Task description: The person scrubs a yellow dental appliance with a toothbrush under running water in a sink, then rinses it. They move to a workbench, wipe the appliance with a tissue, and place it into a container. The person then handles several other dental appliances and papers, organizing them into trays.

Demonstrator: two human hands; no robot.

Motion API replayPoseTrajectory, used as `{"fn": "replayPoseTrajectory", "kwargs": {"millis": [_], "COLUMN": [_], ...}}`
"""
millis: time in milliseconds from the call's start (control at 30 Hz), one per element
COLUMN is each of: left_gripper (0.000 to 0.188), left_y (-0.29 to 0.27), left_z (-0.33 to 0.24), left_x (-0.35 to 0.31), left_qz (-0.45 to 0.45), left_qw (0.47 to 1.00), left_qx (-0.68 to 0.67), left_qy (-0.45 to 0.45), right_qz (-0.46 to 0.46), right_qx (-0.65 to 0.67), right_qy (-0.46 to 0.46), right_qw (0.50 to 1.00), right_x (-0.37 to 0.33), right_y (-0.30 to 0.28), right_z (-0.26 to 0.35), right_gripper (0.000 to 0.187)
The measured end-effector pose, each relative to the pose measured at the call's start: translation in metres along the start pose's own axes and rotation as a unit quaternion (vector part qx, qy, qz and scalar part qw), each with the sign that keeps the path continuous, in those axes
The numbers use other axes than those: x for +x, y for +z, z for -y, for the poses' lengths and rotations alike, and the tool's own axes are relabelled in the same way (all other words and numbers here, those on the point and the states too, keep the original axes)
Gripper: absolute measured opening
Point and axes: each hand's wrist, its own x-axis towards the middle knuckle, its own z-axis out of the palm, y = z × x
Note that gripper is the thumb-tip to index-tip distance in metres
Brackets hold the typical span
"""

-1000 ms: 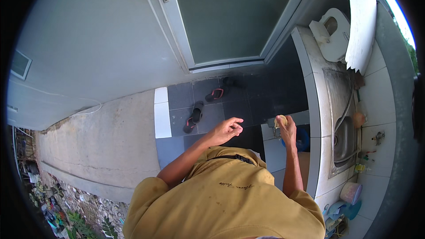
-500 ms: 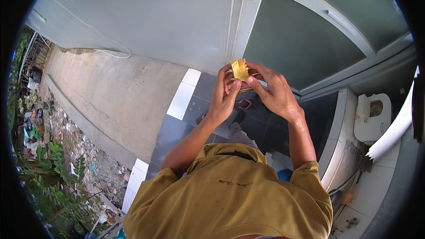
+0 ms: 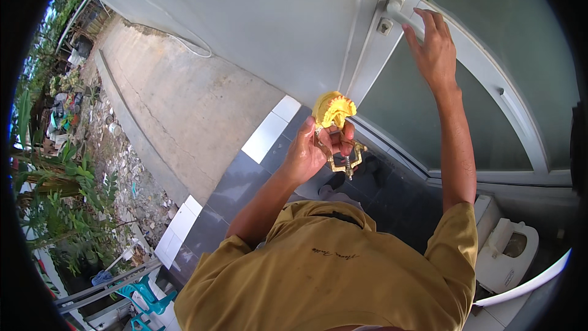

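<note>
My left hand [image 3: 305, 158] is closed around a brass-coloured dental articulator [image 3: 355, 160], whose frame and spring stick out past my fingers. A yellow dental cast [image 3: 334, 109] with a row of teeth sits on top of it, above my fingertips. Up at the right, my right hand [image 3: 436, 55] is at the white door handle [image 3: 397, 7]. Its fingers are spread, with the thumb below the lever and the other fingers above it; whether they touch the lever I cannot tell.
The white-framed door [image 3: 409, 55] with dark glass stands ahead, beside a grey wall [image 3: 275, 18]. Dark tiles [image 3: 239, 185] lie underfoot, next to a concrete path [image 3: 184, 98]. At the lower right is a white toilet seat [image 3: 509, 263]; a teal chair [image 3: 147, 294] is at the lower left.
My right hand has let go of the articulator and cast and moved up and right to the door handle. The left hand keeps hold, and the cast has turned. The door appears closer.
</note>
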Motion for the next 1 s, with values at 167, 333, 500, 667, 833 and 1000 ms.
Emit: {"fn": "replayPoseTrajectory", "kwargs": {"millis": [167, 333, 500, 667, 833, 1000], "left_gripper": [0.065, 0.067, 0.076, 0.077, 0.078, 0.079], "left_y": [0.016, 0.019, 0.026, 0.034, 0.040, 0.045], "left_z": [0.006, 0.017, 0.022, 0.021, 0.016, 0.011], "left_x": [0.032, 0.058, 0.085, 0.100, 0.108, 0.118], "left_qz": [-0.016, -0.031, -0.039, -0.012, 0.016, 0.013], "left_qw": [0.997, 0.996, 0.994, 0.991, 0.987, 0.988], "left_qx": [-0.071, -0.082, -0.096, -0.127, -0.148, -0.142], "left_qy": [-0.018, -0.025, -0.034, -0.046, -0.057, -0.064], "right_qz": [0.284, 0.228, 0.197, 0.180, 0.165, 0.130], "right_qx": [-0.016, 0.046, 0.057, 0.074, 0.092, 0.140], "right_qy": [0.071, 0.093, 0.115, 0.127, 0.145, 0.188], "right_qw": [0.956, 0.968, 0.972, 0.973, 0.971, 0.963], "right_x": [0.031, 0.016, 0.012, 0.009, 0.005, -0.006], "right_y": [0.057, 0.065, 0.067, 0.069, 0.073, 0.092], "right_z": [-0.043, -0.038, -0.035, -0.034, -0.033, -0.032], "right_gripper": [0.044, 0.047, 0.045, 0.044, 0.044, 0.046]}}
